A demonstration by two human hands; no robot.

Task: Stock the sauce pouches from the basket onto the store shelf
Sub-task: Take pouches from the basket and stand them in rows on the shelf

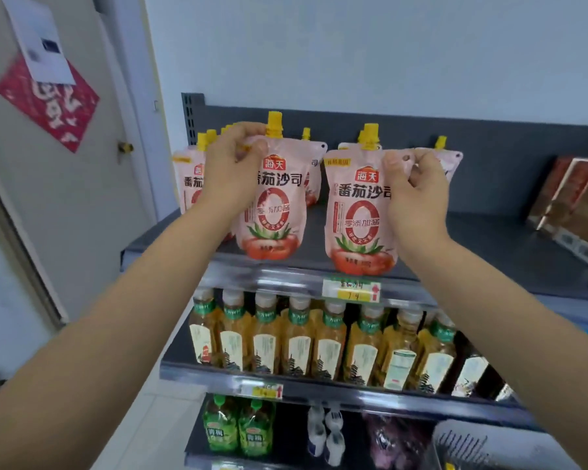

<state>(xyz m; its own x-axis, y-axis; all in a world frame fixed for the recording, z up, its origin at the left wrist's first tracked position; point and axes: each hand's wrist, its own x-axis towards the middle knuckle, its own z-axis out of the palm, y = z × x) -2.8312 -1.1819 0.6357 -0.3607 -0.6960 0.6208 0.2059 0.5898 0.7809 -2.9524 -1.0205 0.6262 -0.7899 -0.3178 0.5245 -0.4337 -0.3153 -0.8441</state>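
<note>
On head cam, top shelf (489,245): our left grip (231,171) pinches the upper corner of the first pouch (275,205), fingers curled by its yellow cap. Our right grip (418,195) pinches the top corner of the second pouch (357,218). We see both upright at the shelf's front edge, stocked pouches (188,184) behind. Can't tell if bases touch down. Basket (472,446) low right.

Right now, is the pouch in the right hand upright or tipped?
Upright: the pouch has cap on top, base at the shelf front; right hand pinches its corner.
</note>
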